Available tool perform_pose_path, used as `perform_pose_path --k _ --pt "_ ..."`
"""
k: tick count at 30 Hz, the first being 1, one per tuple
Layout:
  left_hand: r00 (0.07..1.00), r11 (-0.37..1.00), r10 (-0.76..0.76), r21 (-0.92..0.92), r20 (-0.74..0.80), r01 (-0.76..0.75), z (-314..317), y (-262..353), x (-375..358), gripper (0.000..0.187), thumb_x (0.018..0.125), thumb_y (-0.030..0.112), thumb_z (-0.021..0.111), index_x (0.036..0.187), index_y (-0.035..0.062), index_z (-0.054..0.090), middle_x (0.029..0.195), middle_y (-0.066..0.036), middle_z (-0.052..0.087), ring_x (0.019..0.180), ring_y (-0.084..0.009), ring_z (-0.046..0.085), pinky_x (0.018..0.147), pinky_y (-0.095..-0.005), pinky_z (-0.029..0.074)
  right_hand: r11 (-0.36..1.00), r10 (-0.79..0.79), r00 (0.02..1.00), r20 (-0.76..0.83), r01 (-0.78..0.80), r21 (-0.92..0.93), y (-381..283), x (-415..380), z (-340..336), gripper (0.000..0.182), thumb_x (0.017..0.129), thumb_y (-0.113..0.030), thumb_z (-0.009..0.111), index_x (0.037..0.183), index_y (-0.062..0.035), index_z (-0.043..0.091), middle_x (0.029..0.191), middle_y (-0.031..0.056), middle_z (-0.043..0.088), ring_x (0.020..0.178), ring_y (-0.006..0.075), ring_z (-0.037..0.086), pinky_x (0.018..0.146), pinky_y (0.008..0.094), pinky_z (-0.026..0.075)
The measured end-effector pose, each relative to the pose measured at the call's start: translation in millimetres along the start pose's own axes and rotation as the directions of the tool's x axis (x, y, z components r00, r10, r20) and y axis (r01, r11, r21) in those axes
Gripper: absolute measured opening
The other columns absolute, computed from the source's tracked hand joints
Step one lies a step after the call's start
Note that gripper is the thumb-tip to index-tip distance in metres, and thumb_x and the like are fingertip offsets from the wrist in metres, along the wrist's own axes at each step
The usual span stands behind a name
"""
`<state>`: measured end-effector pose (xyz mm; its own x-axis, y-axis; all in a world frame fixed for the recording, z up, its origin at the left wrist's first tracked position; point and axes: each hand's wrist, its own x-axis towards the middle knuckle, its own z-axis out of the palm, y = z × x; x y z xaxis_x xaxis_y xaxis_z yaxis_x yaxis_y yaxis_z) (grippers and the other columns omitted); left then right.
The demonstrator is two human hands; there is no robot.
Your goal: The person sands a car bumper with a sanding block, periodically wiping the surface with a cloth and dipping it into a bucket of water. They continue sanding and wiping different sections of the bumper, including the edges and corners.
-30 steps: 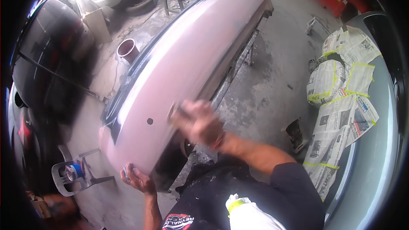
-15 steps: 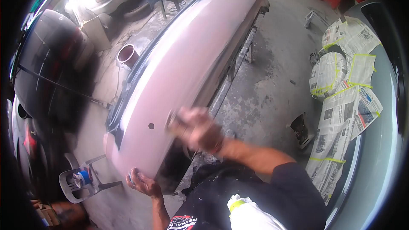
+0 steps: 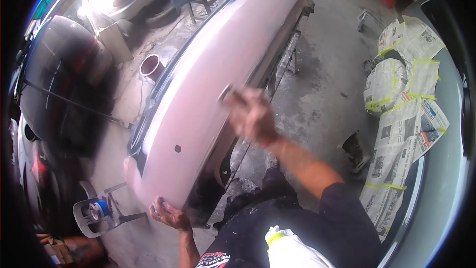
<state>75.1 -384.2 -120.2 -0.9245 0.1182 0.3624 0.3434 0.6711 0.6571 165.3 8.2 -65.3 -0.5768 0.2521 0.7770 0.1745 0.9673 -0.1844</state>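
Observation:
A long car bumper (image 3: pixel 208 74) with a dull pink coat lies lengthwise in front of me, dark along its edges and with a round hole near its close end. My left hand (image 3: pixel 169 215) grips that close end, its fingers curled over the rim. Over the bumper's right side, about midway along, is my right hand (image 3: pixel 252 119), smeared by motion. It is closed round a small flat sanding pad (image 3: pixel 227 93), whose edge shows at the fingertips; the rest of the pad is hidden by the hand.
A metal stand (image 3: pixel 292 52) supports the bumper. At left are a dark car part (image 3: pixel 59 64), a bucket (image 3: pixel 151 66) and a grey plastic chair (image 3: pixel 89 226) bearing a blue-banded can (image 3: pixel 99 210). On the right, taped newspaper (image 3: pixel 391 144) covers part of a grey-blue car panel (image 3: pixel 441 168).
My right hand has moved with the pad away from me and slightly right along the bumper. My left hand stays on the close end.

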Motion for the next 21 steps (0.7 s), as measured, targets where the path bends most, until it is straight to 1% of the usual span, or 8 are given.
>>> perform_pose_path --k 2,5,6,9,12,14,17,21 --pt "1.0 0.997 0.025 0.074 -0.003 -0.024 -0.8 1.2 0.9 0.031 0.103 0.008 0.044 0.126 -0.0056 0.058 0.139 -0.022 0.039 0.135 -0.033 0.041 0.109 -0.0428 0.042 0.908 0.387 0.922 0.026 -0.376 -0.186 76.5 39.7 -3.7 0.033 0.091 -0.02 0.066 0.122 -0.0129 0.073 0.129 0.014 0.065 0.106 0.0247 0.062 0.082 0.0369 0.057" --pt "0.999 0.996 0.035 0.078 -0.015 -0.034 -1.0 -3.2 1.2 0.031 0.103 0.008 0.044 0.126 -0.0054 0.059 0.14 -0.022 0.037 0.133 -0.0323 0.043 0.108 -0.0428 0.043 0.924 0.35 0.937 -0.024 -0.349 -0.157 59.2 30.7 -0.3 0.032 0.092 -0.021 0.066 0.122 -0.0112 0.073 0.129 0.0157 0.065 0.102 0.0244 0.062 0.085 0.037 0.056" --pt "1.0 1.0 0.016 0.023 -0.017 -0.015 1.8 -3.2 -0.6 0.031 0.103 0.008 0.044 0.126 -0.0053 0.059 0.141 -0.021 0.037 0.131 -0.0319 0.045 0.107 -0.0428 0.043 0.99 0.136 0.99 -0.028 -0.137 -0.029 24.7 11.4 1.5 0.035 0.091 -0.025 0.07 0.123 -0.011 0.073 0.128 0.0163 0.064 0.101 0.0249 0.061 0.091 0.0372 0.053" --pt "1.0 1.0 -0.009 -0.008 -0.026 0.009 3.1 2.5 -0.9 0.031 0.102 0.007 0.044 0.126 -0.0047 0.059 0.141 -0.021 0.036 0.124 -0.0312 0.051 0.106 -0.0429 0.044 0.959 0.185 0.979 0.083 -0.198 0.204 -96.1 -36.4 -8.9 0.037 0.091 -0.022 0.068 0.128 -0.0204 0.072 0.126 0.02 0.064 0.106 0.0281 0.06 0.098 0.0399 0.049" --pt "0.999 0.999 0.036 0.015 -0.022 -0.035 0.3 -7.1 1.3 0.03 0.102 0.007 0.045 0.126 -0.0043 0.06 0.141 -0.021 0.036 0.122 -0.0312 0.053 0.106 -0.0427 0.045 0.994 0.109 0.993 0.045 -0.109 0.001 8.1 -4.3 -3.0 0.036 0.092 -0.023 0.067 0.128 -0.0184 0.071 0.12 0.0185 0.065 0.103 0.0289 0.06 0.095 0.0403 0.049" --pt "0.998 0.998 0.051 0.022 -0.029 -0.051 2.0 -10.5 -1.4 0.03 0.102 0.006 0.045 0.126 -0.0041 0.06 0.14 -0.021 0.036 0.122 -0.0313 0.052 0.106 -0.0427 0.044 0.893 0.424 0.905 0.041 -0.41 -0.184 81.1 43.7 -14.7 0.035 0.094 -0.023 0.066 0.128 -0.0158 0.071 0.116 0.0165 0.065 0.099 0.0286 0.061 0.089 0.0406 0.053" --pt "0.996 0.996 0.077 0.053 -0.043 -0.074 -0.5 -7.6 0.7 0.03 0.102 0.006 0.045 0.126 -0.0041 0.06 0.14 -0.021 0.036 0.123 -0.0316 0.052 0.107 -0.0429 0.044 0.861 0.408 0.912 -0.052 -0.403 -0.311 107.3 52.4 -5.3 0.034 0.094 -0.022 0.065 0.126 -0.0135 0.071 0.115 0.0159 0.065 0.092 0.028 0.062 0.081 0.0414 0.055" --pt "0.999 0.999 -0.011 0.053 -0.033 0.013 1.9 1.2 -0.7 0.031 0.103 0.009 0.044 0.126 -0.0038 0.06 0.139 -0.021 0.038 0.128 -0.0324 0.047 0.107 -0.0432 0.043 0.999 0.035 0.974 0.226 -0.027 -0.036 -108.4 -2.0 -15.4 0.031 0.092 -0.022 0.061 0.12 -0.0142 0.071 0.12 0.0181 0.066 0.096 0.0261 0.062 0.086 0.0429 0.05"
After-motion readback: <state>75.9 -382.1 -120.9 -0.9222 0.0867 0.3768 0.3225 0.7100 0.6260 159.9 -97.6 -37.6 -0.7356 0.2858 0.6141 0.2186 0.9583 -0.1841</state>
